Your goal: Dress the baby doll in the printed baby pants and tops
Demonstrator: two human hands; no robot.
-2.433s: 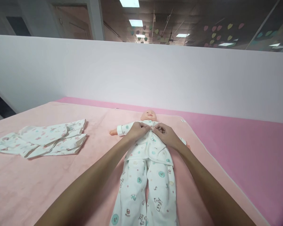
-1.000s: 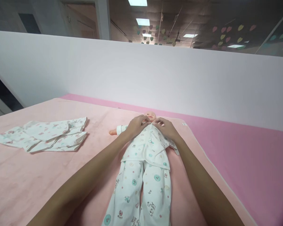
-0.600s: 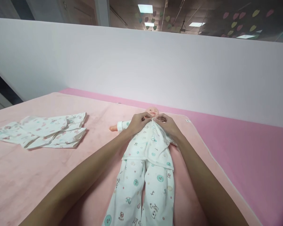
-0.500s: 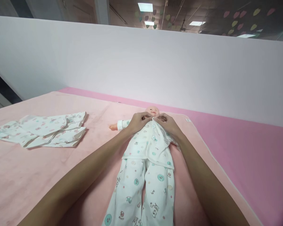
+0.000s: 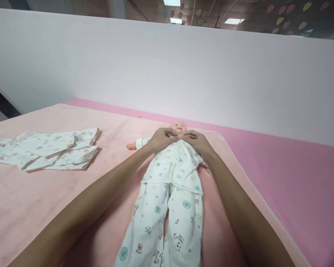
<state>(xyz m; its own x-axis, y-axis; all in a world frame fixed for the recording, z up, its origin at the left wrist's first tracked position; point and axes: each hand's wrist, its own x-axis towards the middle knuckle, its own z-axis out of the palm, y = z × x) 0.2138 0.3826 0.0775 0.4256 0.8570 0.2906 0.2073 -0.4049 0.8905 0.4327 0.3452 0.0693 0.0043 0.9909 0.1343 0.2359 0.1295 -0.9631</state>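
Observation:
A baby doll lies on its back on a pale pink blanket, dressed in a white printed top and matching trousers. My left hand and my right hand meet at the neck of the top, just under the doll's chin. Both hands have their fingers curled and pinch the two edges of the collar. The doll's bare hand sticks out to the left of my left hand. Its other arm is hidden behind my right hand.
A second set of white printed baby clothes lies spread flat on the blanket at the left. A darker pink mat shows beyond the blanket at the right. A white partition wall runs along the far edge.
My hands have crept up the front of the top from chest height to the collar under the chin. The bunched cloth now lies flatter. The view has tipped downward.

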